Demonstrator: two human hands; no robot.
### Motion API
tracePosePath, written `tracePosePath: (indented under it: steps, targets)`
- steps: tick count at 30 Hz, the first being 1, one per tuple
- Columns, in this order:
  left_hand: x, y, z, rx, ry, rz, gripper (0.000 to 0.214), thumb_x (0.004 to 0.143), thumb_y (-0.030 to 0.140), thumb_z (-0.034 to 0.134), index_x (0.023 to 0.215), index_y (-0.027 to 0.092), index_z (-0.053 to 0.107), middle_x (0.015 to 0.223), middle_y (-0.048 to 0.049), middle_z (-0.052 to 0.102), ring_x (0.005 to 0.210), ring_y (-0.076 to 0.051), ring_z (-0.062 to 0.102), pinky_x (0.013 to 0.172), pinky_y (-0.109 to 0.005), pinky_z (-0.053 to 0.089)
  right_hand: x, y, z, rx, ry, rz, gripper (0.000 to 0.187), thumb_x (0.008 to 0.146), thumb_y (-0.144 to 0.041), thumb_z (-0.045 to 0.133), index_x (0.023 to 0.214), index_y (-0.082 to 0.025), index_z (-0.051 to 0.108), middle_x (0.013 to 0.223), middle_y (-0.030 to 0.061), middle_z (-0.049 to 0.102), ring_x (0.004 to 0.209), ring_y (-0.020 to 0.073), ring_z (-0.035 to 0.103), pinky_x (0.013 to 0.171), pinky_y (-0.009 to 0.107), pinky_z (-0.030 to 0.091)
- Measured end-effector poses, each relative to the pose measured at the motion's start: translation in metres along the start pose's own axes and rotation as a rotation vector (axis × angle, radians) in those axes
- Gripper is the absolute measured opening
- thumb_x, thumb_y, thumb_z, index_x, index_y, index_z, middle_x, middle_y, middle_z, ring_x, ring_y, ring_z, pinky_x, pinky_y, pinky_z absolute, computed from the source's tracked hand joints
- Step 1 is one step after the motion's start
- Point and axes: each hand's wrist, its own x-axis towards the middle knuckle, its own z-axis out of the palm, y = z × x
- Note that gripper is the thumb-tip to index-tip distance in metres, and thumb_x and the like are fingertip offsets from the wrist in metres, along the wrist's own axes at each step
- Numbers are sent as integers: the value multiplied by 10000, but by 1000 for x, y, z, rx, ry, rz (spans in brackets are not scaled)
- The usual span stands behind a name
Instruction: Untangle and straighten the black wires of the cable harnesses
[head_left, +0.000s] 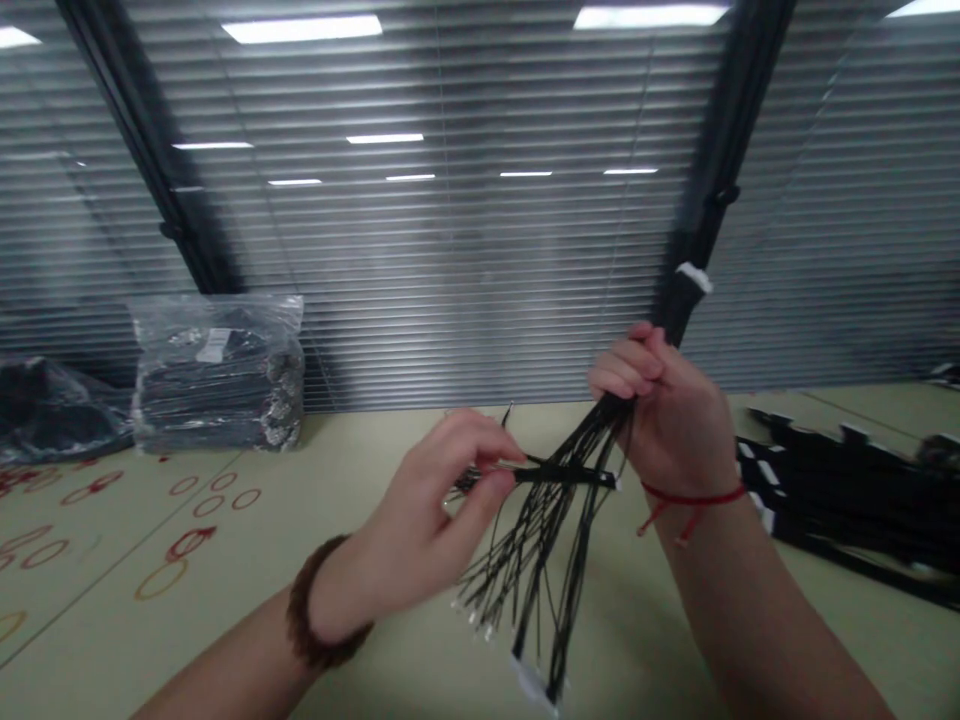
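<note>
My right hand (667, 420) grips a black wire harness (544, 510) high up, where its many thin cables gather into a thick sleeved trunk (679, 305) with a white band. The thin cables fan downward, ending in small metal-tipped connectors (480, 610) above the table. My left hand (427, 500) pinches a flat black strip (570, 477) with a white tip, which crosses the cables sideways. Its fingers hide part of the strip and some thin wires.
A clear plastic bag (217, 375) of bundled black cables stands at the table's back edge, with a dark bag (52, 415) at its left. Several black harnesses (847, 510) lie at the right. The pale table (622, 620) carries red and orange ring marks on the left. Window blinds (450, 240) rise behind.
</note>
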Motion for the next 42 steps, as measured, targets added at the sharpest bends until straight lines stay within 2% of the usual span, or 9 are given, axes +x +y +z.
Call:
tracePosePath:
  steps: [5,9,13,16,21,27,33,40,42]
  targets:
    - [-47,35,7,337,-212,148,88,884,236,546,881,192,623,844,-33,629,791,-151,530,695,-257,459,3,-13,-7,189,195,-58,303,971,-126,293,733,-146,480,554,-62,213,427,44,259,435,125,338]
    - [-58,32,34,696,-177,272,254,922,371,465,918,205,658,873,4,674,845,-196,494,853,-374,338,5,-10,-15,278,279,-100,267,969,-145,363,728,-135,478,524,-78,291,419,41,317,427,145,362]
    - [-59,16,41,827,-60,361,280,948,172,380,944,168,660,918,-21,687,874,-200,484,807,-382,277,6,-9,-23,297,280,-95,222,928,-143,476,708,-112,481,523,-88,310,420,29,340,440,144,371]
    - [-56,7,32,809,-66,276,324,955,129,319,1011,125,638,924,-65,684,932,-223,512,832,-397,276,7,-8,-26,305,296,-100,238,934,-143,466,698,-118,484,515,-87,318,418,30,341,445,146,381]
    - [-51,2,27,720,-84,166,157,886,227,534,995,155,620,922,-39,690,891,-218,543,852,-406,278,7,-13,-31,282,316,-105,251,931,-135,463,681,-138,487,501,-84,333,415,41,342,437,152,393]
    - [-53,5,34,660,-82,289,191,833,350,621,922,182,642,900,-30,677,872,-208,505,812,-399,274,8,-16,-44,170,250,-90,256,913,-126,488,658,-146,481,501,-82,342,429,48,352,450,162,399]
    - [-56,11,30,721,-10,388,141,871,142,526,842,189,656,862,-10,678,833,-177,468,799,-386,284,9,-7,-38,75,179,-80,216,907,-165,510,695,-142,478,532,-79,330,448,52,345,465,173,389]
    - [-36,-2,-18,144,118,-43,226,817,88,487,617,183,527,816,-42,577,772,-176,526,647,-330,401,21,6,-50,-241,57,17,159,907,-231,528,801,-113,517,689,-21,504,580,70,501,500,178,427]
    - [-33,-12,-30,-138,284,-152,270,840,175,488,573,197,525,772,-40,564,776,-190,537,635,-326,436,23,9,-58,-342,17,86,143,895,-218,550,817,-99,534,728,-8,534,583,64,512,460,155,406]
